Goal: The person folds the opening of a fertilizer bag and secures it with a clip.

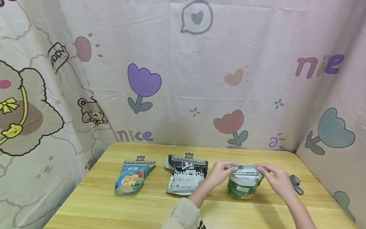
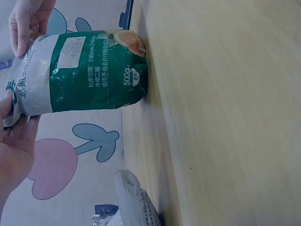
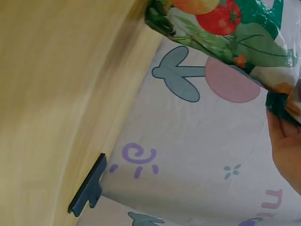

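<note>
A green and white fertilizer bag (image 1: 242, 186) stands on the table, its top edge folded over. My left hand (image 1: 220, 173) pinches one upper corner, thumb in front. At the opposite corner my right hand (image 1: 275, 178) pinches the same top edge. In the left wrist view the bag (image 2: 84, 70) shows a 500g mark, with my left hand (image 2: 16, 153) and right hand (image 2: 30, 23) at its top. Printed fruit and vegetables cover the bag (image 3: 225, 28) in the right wrist view, where my right hand (image 3: 287, 148) is partly cut off.
A dark clip (image 1: 295, 184) lies to the right of the bag. On the left are a blue fruit-printed bag (image 1: 132, 179) and a black and white bag (image 1: 186, 181), each topped by a piano-patterned clip (image 1: 188, 159). Printed cloth (image 1: 177, 79) hangs behind the wooden table (image 1: 114, 210).
</note>
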A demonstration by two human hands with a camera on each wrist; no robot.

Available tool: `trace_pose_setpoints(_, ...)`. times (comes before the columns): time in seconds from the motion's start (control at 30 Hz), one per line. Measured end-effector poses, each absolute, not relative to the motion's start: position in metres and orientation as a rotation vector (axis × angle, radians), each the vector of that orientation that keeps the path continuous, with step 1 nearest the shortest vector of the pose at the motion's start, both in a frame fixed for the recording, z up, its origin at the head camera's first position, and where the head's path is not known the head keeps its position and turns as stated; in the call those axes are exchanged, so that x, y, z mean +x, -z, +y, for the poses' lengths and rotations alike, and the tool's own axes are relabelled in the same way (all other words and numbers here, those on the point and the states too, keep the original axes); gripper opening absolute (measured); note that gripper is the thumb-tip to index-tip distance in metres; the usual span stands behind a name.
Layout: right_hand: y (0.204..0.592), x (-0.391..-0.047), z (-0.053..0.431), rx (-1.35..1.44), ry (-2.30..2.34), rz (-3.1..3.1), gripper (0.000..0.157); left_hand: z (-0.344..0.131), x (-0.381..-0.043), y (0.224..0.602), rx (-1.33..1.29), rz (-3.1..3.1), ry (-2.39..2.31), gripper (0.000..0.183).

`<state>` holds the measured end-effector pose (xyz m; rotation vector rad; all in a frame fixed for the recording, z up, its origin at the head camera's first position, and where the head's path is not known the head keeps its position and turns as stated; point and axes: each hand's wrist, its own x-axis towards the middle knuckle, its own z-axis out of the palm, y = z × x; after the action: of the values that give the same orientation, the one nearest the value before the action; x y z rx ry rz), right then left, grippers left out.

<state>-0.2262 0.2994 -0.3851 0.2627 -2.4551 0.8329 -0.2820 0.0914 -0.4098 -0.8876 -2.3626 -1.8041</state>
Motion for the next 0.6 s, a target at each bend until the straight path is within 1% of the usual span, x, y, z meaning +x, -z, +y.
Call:
trace_pose_setpoints(0.23,0.375,-0.225,0.315,0.236,-0.947,-2.472,0.027,0.092,-0.28,0.408,-0.864,-2.376,1.816,0.018)
trace_pose_setpoints(0.47,0.355,-0.245,0.35,0.104,-0.756,-2.327,0.022,0.092,-0.281,0.408,-0.851,-2.385,1.808,0.018)
trace_pose_setpoints(0.6,0.354,-0.256,0.373,-0.013,-0.693,-2.452,0.029,0.092,-0.281,0.408,-0.839,-2.388,1.825,0.018)
